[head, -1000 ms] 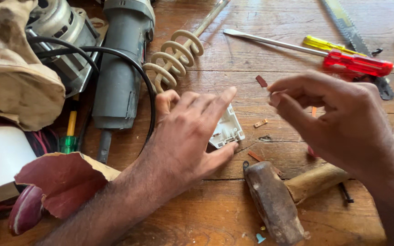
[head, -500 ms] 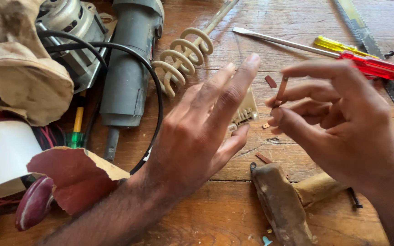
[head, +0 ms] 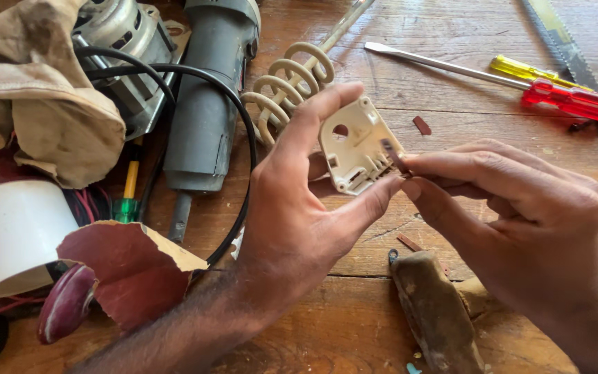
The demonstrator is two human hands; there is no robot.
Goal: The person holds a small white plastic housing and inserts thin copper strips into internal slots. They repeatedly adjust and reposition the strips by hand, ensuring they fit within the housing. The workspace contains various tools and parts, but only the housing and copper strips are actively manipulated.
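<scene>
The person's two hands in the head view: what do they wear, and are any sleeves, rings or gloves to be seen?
Both the left hand and the right hand are bare: no gloves, rings or watch show. Both forearms are uncovered to the picture's edge, with no sleeve in view.

Warm, bright daylight, sharp across most of the view

Light falls evenly on the wooden workbench (head: 451,62), with soft shadows under the left hand (head: 299,208) and right hand (head: 520,221). The red screwdriver handle (head: 576,102) carries a small glare. The lower edge looks slightly soft.
</scene>
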